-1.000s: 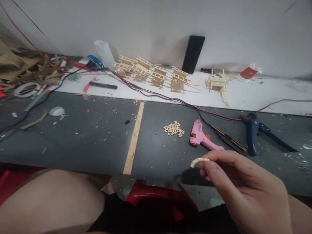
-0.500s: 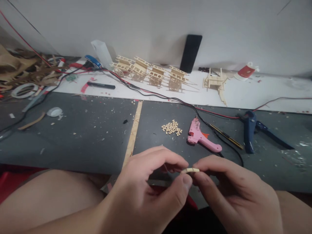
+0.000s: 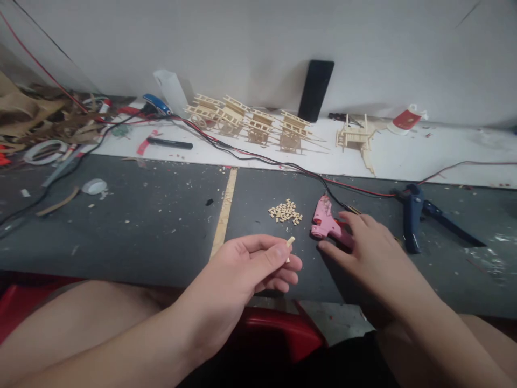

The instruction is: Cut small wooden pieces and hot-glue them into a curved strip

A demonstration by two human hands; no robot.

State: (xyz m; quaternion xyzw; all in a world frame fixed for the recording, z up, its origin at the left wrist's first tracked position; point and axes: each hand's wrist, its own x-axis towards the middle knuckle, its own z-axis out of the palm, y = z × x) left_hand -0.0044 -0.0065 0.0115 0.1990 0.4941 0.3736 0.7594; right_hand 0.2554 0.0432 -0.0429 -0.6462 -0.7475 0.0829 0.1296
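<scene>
**Small curved piece in the left hand, right hand at the glue gun**

Nearest the camera are a bare leg (image 3: pixel 89 318) and a red stool (image 3: pixel 278 334), below the edge of the dark grey tabletop (image 3: pixel 161 226). Above that edge, the left hand (image 3: pixel 246 264) pinches a pale wooden piece (image 3: pixel 291 241) between thumb and forefinger, one end poking up past the fingertips; the other fingers curl loosely beneath.

The right hand (image 3: pixel 369 245) is at the pink glue gun (image 3: pixel 324 218), thumb and fingers parted on either side of its handle — whether skin touches plastic, I cannot tell. The gun lies on its side, nozzle pointing away. The step in hand looks like taking up the gun while keeping the piece steady; that would call for closing the right fingers around the handle and minding the cord.

Just left of the gun lies a pile of small wooden bits (image 3: pixel 286 211); to the right is a blue-handled tool (image 3: pixel 412 215). Farther back, black and red cables (image 3: pixel 283 163) cross in front of a row of wooden model carts (image 3: pixel 232 111) on a white strip (image 3: pixel 444 153). A dark, phone-like slab (image 3: pixel 316 91) leans against the wall (image 3: pixel 242 43).
</scene>
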